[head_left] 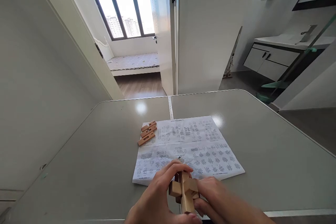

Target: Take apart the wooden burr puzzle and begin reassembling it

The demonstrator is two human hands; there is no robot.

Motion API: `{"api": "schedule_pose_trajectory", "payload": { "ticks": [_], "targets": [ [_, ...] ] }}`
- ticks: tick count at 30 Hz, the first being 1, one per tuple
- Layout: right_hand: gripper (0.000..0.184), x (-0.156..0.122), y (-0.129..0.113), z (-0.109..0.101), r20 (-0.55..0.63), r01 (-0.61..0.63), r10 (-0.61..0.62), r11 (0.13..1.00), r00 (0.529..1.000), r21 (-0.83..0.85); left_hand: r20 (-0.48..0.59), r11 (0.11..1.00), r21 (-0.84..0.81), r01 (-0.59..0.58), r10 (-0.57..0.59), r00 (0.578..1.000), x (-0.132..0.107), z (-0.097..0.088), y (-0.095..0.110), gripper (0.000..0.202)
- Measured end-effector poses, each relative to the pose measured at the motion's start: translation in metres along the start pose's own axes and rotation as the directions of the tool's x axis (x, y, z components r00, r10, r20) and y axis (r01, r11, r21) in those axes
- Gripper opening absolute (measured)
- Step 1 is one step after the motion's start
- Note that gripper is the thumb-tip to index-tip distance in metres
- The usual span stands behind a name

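Between my two hands is a wooden interlocking puzzle [187, 196], made of crossed square bars and held above the table's near edge. My left hand [160, 196] grips it with fingers over the top and thumb at the lower end. From the right, my right hand [216, 196] pinches a side bar; its fingers are closed and partly hidden. Beyond them lies a paper instruction sheet [181, 147] printed with small diagrams. Three loose notched wooden puzzle pieces [148, 133] lie side by side on the sheet's upper left corner.
The grey glossy table [112, 161] has a seam and rounded far corners. A wall [39, 87] runs along its left side. Past the table are an open door [164, 35], a bed [133, 62] and a washbasin cabinet [275, 57] at the right.
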State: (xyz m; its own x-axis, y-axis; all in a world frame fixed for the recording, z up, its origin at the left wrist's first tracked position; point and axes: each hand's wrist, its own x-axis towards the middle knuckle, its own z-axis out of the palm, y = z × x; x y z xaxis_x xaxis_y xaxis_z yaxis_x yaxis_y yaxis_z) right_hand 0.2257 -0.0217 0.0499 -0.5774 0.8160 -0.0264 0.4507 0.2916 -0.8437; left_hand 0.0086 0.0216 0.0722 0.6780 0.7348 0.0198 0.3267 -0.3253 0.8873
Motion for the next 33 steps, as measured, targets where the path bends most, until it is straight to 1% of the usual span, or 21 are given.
{"api": "schedule_pose_trajectory", "payload": {
  "ticks": [2, 5, 9, 11, 14, 17, 20, 22, 23, 26, 28, 30, 33],
  "targets": [
    [0.007, 0.0, -0.007, -0.001, -0.005, -0.001, 0.001, 0.999, 1.0, 0.054, 0.007, 0.999, 0.05, 0.019, -0.019, 1.0, -0.002, -0.001, 0.004, 0.068],
    [0.006, -0.002, -0.014, -0.002, 0.011, -0.02, 0.018, 0.99, 1.0, 0.138, 0.015, 0.996, 0.081, 0.023, -0.024, 1.0, -0.006, 0.0, 0.012, 0.071],
    [0.006, -0.008, -0.019, -0.002, -0.005, -0.112, 0.113, 0.987, 0.994, 0.117, -0.015, 0.996, 0.081, 0.035, -0.034, 0.999, -0.009, 0.004, 0.023, 0.064],
    [0.008, -0.011, -0.02, -0.002, 0.007, -0.12, 0.12, 0.983, 0.993, 0.136, -0.039, 0.996, 0.073, 0.044, -0.041, 0.998, -0.01, 0.005, 0.027, 0.062],
    [0.012, -0.013, -0.021, -0.002, -0.015, -0.083, 0.087, 0.976, 0.996, 0.202, -0.056, 0.998, 0.06, 0.029, -0.025, 0.998, -0.011, 0.005, 0.031, 0.064],
    [0.014, -0.011, -0.021, -0.003, -0.052, -0.026, 0.038, 0.978, 0.998, 0.208, -0.091, 0.998, 0.06, -0.002, 0.008, 0.996, -0.011, 0.006, 0.033, 0.066],
    [0.016, -0.006, -0.02, -0.003, -0.081, 0.053, -0.039, 0.982, 0.996, 0.18, -0.194, 0.996, 0.093, 0.012, 0.006, 0.981, -0.009, 0.009, 0.035, 0.062],
    [0.018, -0.004, -0.019, -0.003, -0.091, 0.074, -0.061, 0.985, 0.994, 0.155, -0.26, 0.995, 0.104, 0.012, 0.016, 0.966, -0.008, 0.011, 0.035, 0.057],
    [0.017, -0.004, -0.019, -0.004, -0.089, 0.071, -0.059, 0.987, 0.994, 0.142, -0.275, 0.995, 0.102, 0.002, 0.026, 0.961, -0.008, 0.012, 0.034, 0.058],
    [0.015, -0.007, -0.02, -0.008, -0.079, 0.048, -0.041, 0.994, 0.996, 0.099, -0.267, 0.994, 0.111, 0.001, 0.029, 0.963, -0.009, 0.013, 0.033, 0.064],
    [0.016, -0.009, -0.021, -0.011, -0.069, 0.039, -0.033, 0.996, 0.997, 0.08, -0.255, 0.991, 0.129, 0.036, -0.002, 0.967, -0.01, 0.012, 0.032, 0.061],
    [0.017, -0.01, -0.021, -0.012, -0.035, 0.035, -0.032, 0.996, 0.999, 0.083, -0.222, 0.99, 0.124, 0.062, -0.033, 0.975, -0.01, 0.01, 0.03, 0.057],
    [0.018, -0.01, -0.02, -0.01, 0.012, 0.03, -0.031, 0.995, 0.999, 0.096, -0.176, 0.994, 0.071, 0.082, -0.069, 0.982, -0.009, 0.007, 0.023, 0.053]
  ]
}}
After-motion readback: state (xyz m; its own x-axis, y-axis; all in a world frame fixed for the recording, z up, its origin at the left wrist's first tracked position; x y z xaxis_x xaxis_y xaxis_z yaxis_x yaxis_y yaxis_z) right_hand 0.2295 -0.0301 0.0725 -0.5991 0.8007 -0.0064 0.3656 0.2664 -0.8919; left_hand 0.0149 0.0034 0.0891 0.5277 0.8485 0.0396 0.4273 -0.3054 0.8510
